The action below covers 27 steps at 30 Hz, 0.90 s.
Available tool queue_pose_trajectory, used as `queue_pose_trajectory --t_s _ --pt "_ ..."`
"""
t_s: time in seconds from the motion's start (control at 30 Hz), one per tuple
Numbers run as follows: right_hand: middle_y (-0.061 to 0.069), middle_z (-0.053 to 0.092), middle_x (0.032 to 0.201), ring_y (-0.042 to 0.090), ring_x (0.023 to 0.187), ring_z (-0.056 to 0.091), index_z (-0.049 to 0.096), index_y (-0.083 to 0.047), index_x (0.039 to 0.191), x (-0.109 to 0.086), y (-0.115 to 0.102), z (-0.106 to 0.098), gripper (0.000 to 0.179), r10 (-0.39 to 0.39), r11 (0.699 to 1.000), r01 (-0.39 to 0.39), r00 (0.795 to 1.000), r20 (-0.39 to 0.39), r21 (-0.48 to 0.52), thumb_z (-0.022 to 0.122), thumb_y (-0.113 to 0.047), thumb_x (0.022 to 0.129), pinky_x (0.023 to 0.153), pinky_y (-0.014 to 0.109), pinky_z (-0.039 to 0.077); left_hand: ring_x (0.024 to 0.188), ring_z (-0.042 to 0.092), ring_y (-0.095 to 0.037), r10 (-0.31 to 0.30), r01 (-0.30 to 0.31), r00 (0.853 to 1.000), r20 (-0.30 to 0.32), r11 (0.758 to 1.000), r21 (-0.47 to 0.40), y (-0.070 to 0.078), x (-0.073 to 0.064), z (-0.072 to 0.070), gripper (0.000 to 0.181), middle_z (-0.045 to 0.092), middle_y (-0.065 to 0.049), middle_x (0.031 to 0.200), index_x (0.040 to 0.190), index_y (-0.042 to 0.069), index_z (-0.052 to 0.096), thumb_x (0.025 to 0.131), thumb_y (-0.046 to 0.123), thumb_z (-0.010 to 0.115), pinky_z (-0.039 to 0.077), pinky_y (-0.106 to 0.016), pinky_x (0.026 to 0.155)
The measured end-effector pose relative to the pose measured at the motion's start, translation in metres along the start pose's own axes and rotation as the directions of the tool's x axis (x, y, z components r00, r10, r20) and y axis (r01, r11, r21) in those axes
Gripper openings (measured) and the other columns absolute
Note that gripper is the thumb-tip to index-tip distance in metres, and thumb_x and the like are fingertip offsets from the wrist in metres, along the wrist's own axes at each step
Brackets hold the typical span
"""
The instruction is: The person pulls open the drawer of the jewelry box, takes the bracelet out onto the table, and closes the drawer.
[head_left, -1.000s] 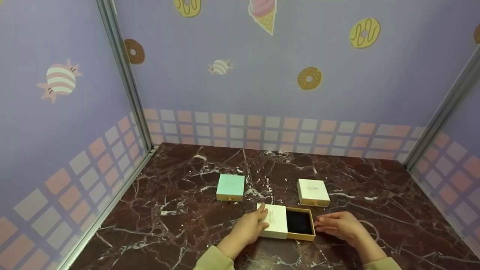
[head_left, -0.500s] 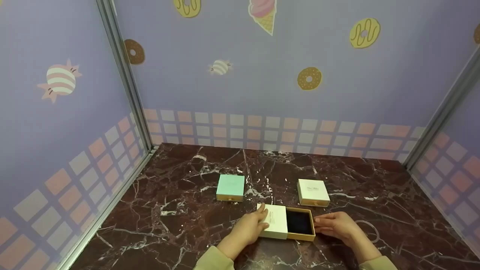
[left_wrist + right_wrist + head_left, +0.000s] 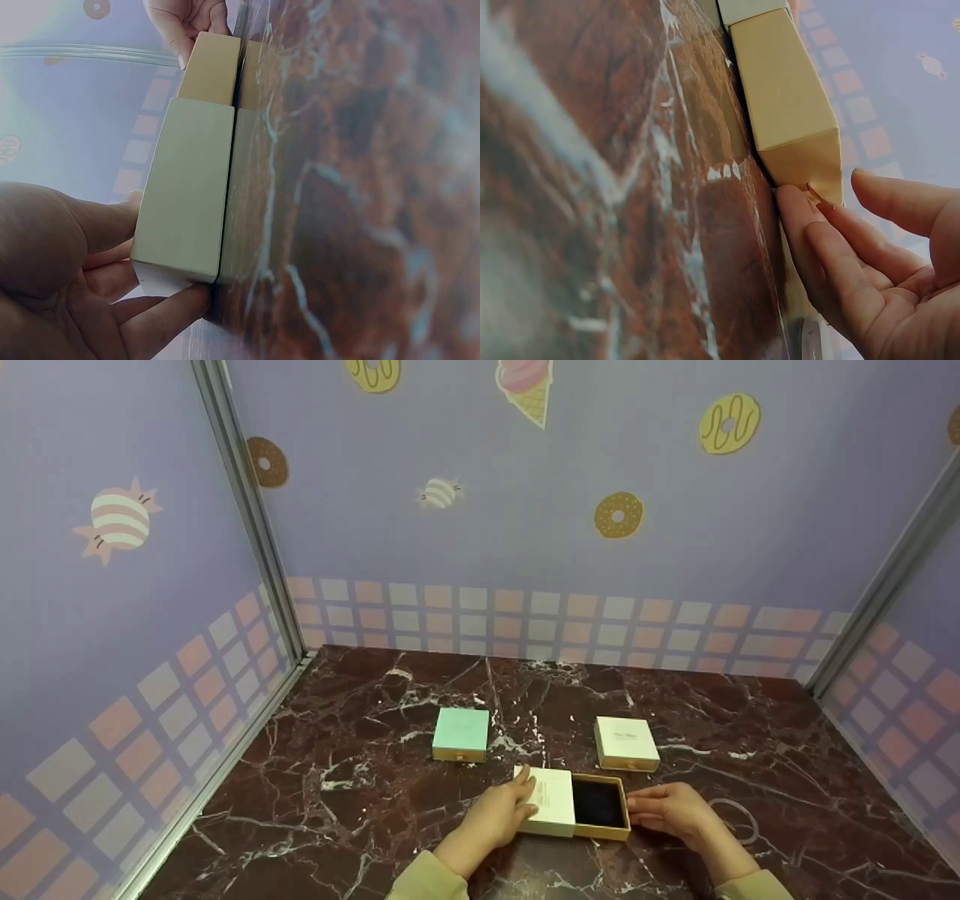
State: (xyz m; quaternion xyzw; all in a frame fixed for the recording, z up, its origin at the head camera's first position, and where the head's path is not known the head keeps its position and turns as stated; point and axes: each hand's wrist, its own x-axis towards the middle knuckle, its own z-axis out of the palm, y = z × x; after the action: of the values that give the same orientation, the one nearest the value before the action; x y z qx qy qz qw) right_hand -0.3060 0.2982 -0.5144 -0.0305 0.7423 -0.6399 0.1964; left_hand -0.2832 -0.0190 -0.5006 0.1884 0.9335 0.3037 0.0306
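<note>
A cream slide-out gift box [image 3: 553, 799] lies on the table, its gold drawer [image 3: 613, 833] pulled out to the right and showing a black lining [image 3: 598, 801]. My left hand [image 3: 491, 814] grips the left end of the cream sleeve, thumb over the top; in the left wrist view the fingers [image 3: 169, 319] reach round its end. At the drawer's right end, my right hand [image 3: 675, 811] touches the gold face with extended fingertips. In the right wrist view the thumb [image 3: 896, 199] stands apart from the drawer, and a small pull ribbon [image 3: 819, 195] shows beside the fingers.
Behind the work sit a closed mint box [image 3: 461, 731] at left and a closed cream box [image 3: 627, 741] at right. A pale translucent ring [image 3: 746, 821] lies near the right wrist. Patterned walls enclose the dark marbled table [image 3: 337, 840].
My right hand has shifted slightly left, bringing its fingertips up against the drawer's end. The left hand and the box look nearly unchanged.
</note>
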Motion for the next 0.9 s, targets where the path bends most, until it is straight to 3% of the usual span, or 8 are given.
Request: queue_pose_trajectory --t_s 0.23,0.9 --pt "0.006 0.079 0.096 0.01 0.083 0.076 0.06 0.024 0.123 -0.0014 -0.0024 0.002 0.043 -0.003 1.0 0.002 1.0 -0.024 -0.03 0.071 -0.007 0.095 0.075 0.021 0.063 0.138 0.055 -0.042 0.0 0.0 1.0 -0.002 0.999 -0.044 0.0003 0.0001 -0.0004 0.054 0.04 -0.012 0.164 0.149 0.004 0.054 0.099 0.023 0.067 0.046 -0.054 0.115" --pt "0.005 0.079 0.09 0.009 0.079 0.073 0.065 0.021 0.118 -0.001 -0.0022 0.0067 0.038 -0.018 0.996 0.012 0.998 -0.065 -0.088 0.073 -0.006 0.093 0.075 0.021 0.063 0.135 0.057 -0.041 0.021 -0.021 1.0 -0.021 1.0 -0.017 -0.0002 -0.0005 0.0007 0.054 0.043 -0.014 0.162 0.147 0.003 0.055 0.099 0.022 0.067 0.048 -0.052 0.115"
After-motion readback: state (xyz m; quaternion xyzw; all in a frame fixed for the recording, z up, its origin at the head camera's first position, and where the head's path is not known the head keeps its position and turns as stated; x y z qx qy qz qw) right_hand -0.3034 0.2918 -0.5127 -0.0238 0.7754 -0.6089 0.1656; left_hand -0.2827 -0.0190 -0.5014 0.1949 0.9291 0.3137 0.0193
